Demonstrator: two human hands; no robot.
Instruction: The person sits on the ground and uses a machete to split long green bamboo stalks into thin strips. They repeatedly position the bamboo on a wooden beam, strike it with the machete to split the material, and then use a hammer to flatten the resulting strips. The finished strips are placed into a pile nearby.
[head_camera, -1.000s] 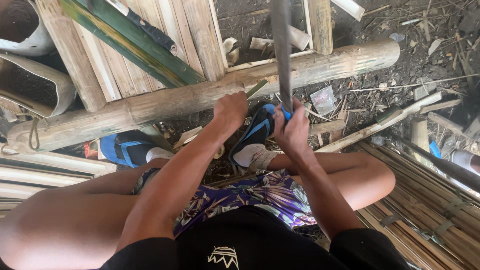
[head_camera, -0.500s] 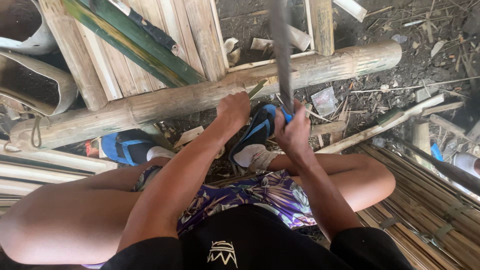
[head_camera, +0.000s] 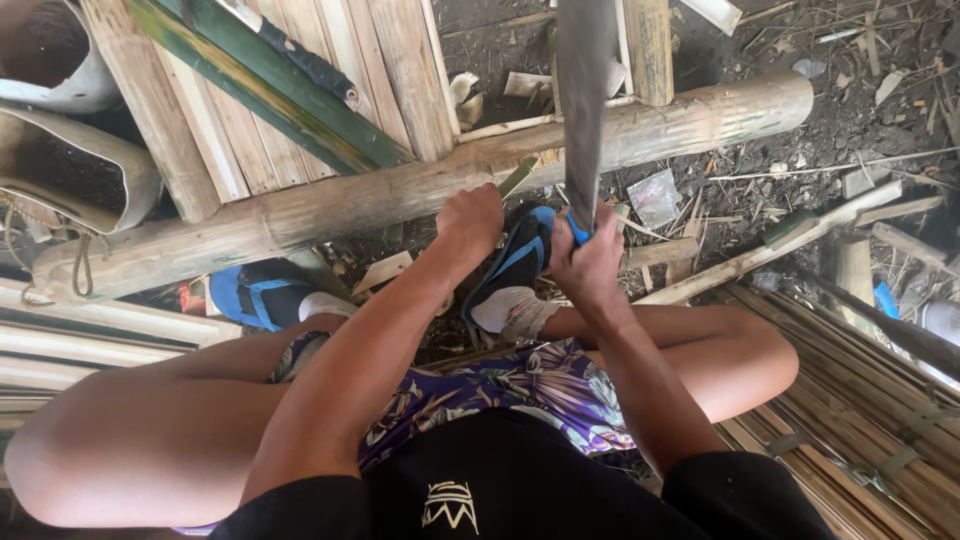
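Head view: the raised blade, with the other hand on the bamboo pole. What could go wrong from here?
1. The left hand rests on the bamboo pole close beside the long blade held up by the right hand; a stroke off line could hit its fingers.
2. The foot in the blue sandal sits right under the blade, so a glancing cut might reach it.
3. The bare legs are unprotected from flying splinters.

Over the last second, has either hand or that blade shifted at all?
Hardly. The right hand still grips the blue handle of the long grey blade, which stands upright as before, perhaps drawn slightly nearer the camera. The left hand stays fisted against the thick pale bamboo pole. Nothing was picked up or released.
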